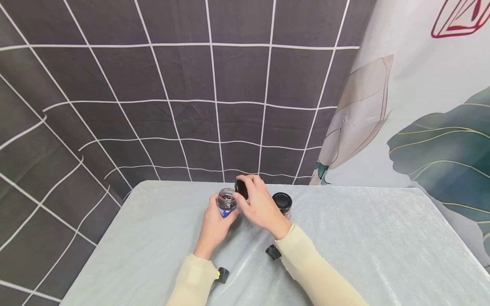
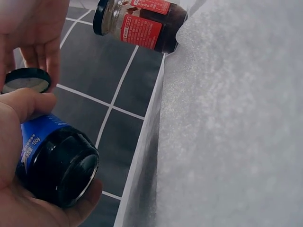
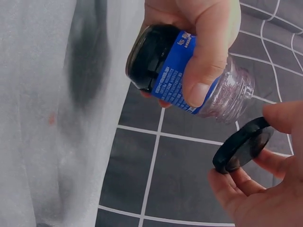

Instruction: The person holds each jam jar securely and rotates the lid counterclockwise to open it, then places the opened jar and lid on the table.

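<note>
My left hand grips a glass jar with a blue label, held above the table. Its mouth is uncovered, and dark contents fill the lower part in the right wrist view. Between the fingers and thumb of my right hand is a round black lid, tilted and apart from the jar's rim. A second jar stands upright just right of my right hand, with its black lid on. The left wrist view shows red labels on that jar and dark contents inside.
A pale grey cloth covers the table. Behind it hangs a dark grey sheet with white grid lines, and at right a light curtain with leaf prints. Each wrist carries a small black device.
</note>
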The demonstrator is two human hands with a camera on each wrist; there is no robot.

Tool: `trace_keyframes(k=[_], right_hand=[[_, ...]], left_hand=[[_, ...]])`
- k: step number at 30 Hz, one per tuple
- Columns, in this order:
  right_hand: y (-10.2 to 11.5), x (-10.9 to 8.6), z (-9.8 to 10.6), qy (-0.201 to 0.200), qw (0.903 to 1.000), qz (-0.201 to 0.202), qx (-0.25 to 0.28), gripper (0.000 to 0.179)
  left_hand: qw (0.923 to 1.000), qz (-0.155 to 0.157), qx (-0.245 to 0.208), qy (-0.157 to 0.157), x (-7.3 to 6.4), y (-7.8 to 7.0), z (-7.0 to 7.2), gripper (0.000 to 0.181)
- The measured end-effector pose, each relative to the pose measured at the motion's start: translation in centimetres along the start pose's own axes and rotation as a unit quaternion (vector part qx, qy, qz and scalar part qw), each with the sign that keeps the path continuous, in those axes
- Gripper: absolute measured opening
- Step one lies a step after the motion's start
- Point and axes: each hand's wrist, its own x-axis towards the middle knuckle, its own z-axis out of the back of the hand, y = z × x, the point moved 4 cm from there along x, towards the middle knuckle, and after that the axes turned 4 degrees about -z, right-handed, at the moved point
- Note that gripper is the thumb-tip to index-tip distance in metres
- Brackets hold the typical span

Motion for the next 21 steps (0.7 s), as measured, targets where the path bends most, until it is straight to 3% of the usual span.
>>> trace_keyframes(k=[10,21], right_hand=[[-0.18,-0.07,-0.29,-0.024,0.9995,0.019,0.000,0.047],[-0.50,-0.64,-0.59,-0.021,0.9998,0.001,0.007,0.050]], left_hand=[[1.0000,0.005,-0.004,-0.007,0.04,0.10,0.11,0.072],[0.9998,0.006,-0.007,-0.018,-0.02,0.11,0.11,0.072]])
